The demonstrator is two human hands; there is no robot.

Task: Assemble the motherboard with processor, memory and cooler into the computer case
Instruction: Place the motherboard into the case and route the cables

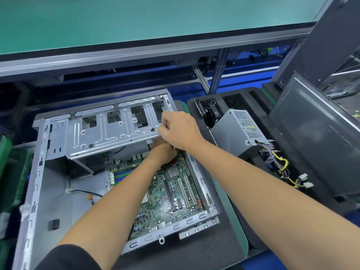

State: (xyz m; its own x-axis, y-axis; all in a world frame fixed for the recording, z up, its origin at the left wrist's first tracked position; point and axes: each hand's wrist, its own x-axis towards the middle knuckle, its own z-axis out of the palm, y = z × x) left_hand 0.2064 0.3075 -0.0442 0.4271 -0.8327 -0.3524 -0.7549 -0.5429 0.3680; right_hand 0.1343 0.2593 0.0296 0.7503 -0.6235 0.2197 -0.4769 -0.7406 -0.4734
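A green motherboard [171,191] is showing inside the silver-grey case [39,172], beside yellow and purple wires [280,162] on black foam [321,191].

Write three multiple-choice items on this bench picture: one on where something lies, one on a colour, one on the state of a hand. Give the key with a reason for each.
1. Where does the green motherboard lie?
A. inside the open silver metal computer case
B. on the black foam tray
C. on the green shelf above

2. What colour are the memory slots near the board's left edge?
A. red and white
B. blue and green
C. all black

3. How is the right hand?
A. flat on the board
B. out of view
C. curled into a fist at the case's upper right corner

Key:
1 A, the board sits within the case walls.
2 B, blue and green strips show beside the left forearm.
3 C, its fingers are curled above the left hand; what they pinch cannot be told.

The grey perforated power supply with coloured wires lies in the foam tray.
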